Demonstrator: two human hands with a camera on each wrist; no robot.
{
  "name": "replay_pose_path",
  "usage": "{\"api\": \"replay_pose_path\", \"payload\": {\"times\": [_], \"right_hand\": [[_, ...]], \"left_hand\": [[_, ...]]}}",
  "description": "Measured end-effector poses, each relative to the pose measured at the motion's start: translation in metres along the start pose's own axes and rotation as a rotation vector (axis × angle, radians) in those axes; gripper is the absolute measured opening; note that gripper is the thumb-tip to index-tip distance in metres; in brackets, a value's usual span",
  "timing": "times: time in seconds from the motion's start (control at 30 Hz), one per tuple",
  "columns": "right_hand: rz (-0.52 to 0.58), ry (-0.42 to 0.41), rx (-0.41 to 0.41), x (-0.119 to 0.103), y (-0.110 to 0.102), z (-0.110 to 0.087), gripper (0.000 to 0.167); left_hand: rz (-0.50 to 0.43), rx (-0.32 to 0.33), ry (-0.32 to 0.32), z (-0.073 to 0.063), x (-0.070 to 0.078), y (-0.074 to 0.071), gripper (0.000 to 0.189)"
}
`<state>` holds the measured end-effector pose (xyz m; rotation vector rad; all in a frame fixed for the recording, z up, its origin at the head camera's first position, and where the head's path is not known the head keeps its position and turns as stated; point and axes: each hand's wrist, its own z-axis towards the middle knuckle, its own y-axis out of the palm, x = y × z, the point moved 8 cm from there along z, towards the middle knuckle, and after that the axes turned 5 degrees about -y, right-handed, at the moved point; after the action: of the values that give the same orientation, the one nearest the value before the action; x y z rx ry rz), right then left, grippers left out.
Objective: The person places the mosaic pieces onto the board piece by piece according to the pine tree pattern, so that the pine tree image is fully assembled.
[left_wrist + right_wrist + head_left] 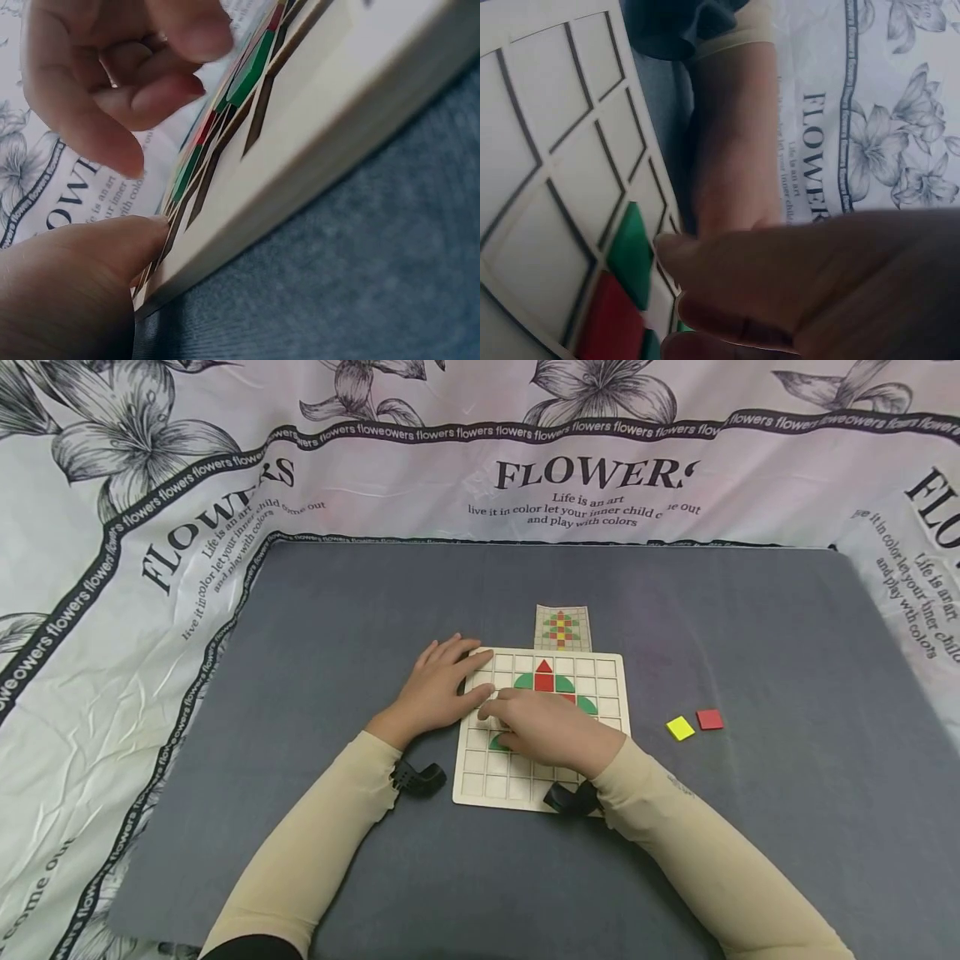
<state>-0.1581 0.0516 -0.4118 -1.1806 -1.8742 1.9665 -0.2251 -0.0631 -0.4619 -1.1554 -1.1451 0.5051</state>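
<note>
A pale wooden grid board [495, 787] lies in front of me, with red and green tiles set in its cells. My left hand [435, 689] rests along its upper left edge, fingers spread, thumb on the rim. Over the middle of the board is my right hand [555, 727], fingers loosely bent and no tile visible between them. Its thumb is right beside a green quarter-round tile [632, 255], which sits next to a red square tile [611, 319]. A red triangle tile [544, 667] tops the pattern; my right hand hides much of the lower part.
A small pattern card [581, 620] shows a tree-like figure and lies against the board's far edge. To the right are a loose yellow square tile [680, 728] and a loose red square tile [709, 719]. Flower-printed cloth [397, 485] surrounds the grey table surface [360, 602].
</note>
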Motion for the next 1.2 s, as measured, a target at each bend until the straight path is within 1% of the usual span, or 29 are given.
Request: {"api": "replay_pose_path", "payload": {"times": [0.07, 0.13, 0.23, 0.33, 0.37, 0.53, 0.63, 0.73, 0.8, 0.9, 0.97, 1.07, 1.2], "right_hand": [[-0.017, 0.007, -0.001, -0.002, -0.002, -0.001, 0.030], [-0.018, 0.008, 0.013, -0.001, -0.007, -0.004, 0.026], [0.005, 0.022, 0.049, 0.006, -0.017, -0.016, 0.020], [0.021, 0.058, 0.094, 0.020, -0.026, -0.036, 0.017], [0.022, 0.074, 0.104, 0.025, -0.029, -0.043, 0.015], [0.009, 0.180, 0.150, 0.052, -0.041, -0.084, 0.014], [-0.007, 0.216, 0.198, 0.068, -0.049, -0.108, 0.017], [-0.029, 0.235, 0.246, 0.082, -0.055, -0.129, 0.018], [-0.036, 0.260, 0.262, 0.090, -0.058, -0.142, 0.022], [-0.053, 0.311, 0.256, 0.102, -0.059, -0.159, 0.026], [-0.061, 0.350, 0.233, 0.110, -0.057, -0.167, 0.030], [-0.078, 0.385, 0.193, 0.120, -0.054, -0.174, 0.034], [-0.081, 0.399, 0.152, 0.127, -0.047, -0.178, 0.034]], "left_hand": [[-0.001, 0.000, -0.004, -0.002, -0.002, 0.000, 0.061], [-0.002, 0.001, -0.003, -0.002, -0.002, -0.001, 0.061], [-0.004, 0.005, 0.007, 0.001, 0.001, -0.001, 0.060], [-0.006, 0.002, 0.018, 0.004, 0.004, 0.000, 0.061], [-0.003, 0.000, 0.017, 0.005, 0.004, 0.001, 0.061], [-0.006, 0.012, 0.005, 0.003, 0.001, 0.000, 0.061], [-0.010, 0.018, 0.002, 0.002, -0.001, -0.001, 0.060], [-0.013, 0.013, -0.004, 0.000, -0.002, 0.000, 0.060], [-0.018, 0.012, -0.005, -0.001, -0.002, -0.001, 0.061], [-0.023, 0.013, -0.005, -0.001, -0.003, 0.000, 0.061], [-0.025, 0.015, -0.002, -0.001, -0.003, 0.000, 0.061], [-0.029, 0.016, -0.002, -0.001, -0.002, 0.000, 0.061], [-0.022, 0.014, -0.002, -0.001, -0.001, -0.001, 0.061]]}}
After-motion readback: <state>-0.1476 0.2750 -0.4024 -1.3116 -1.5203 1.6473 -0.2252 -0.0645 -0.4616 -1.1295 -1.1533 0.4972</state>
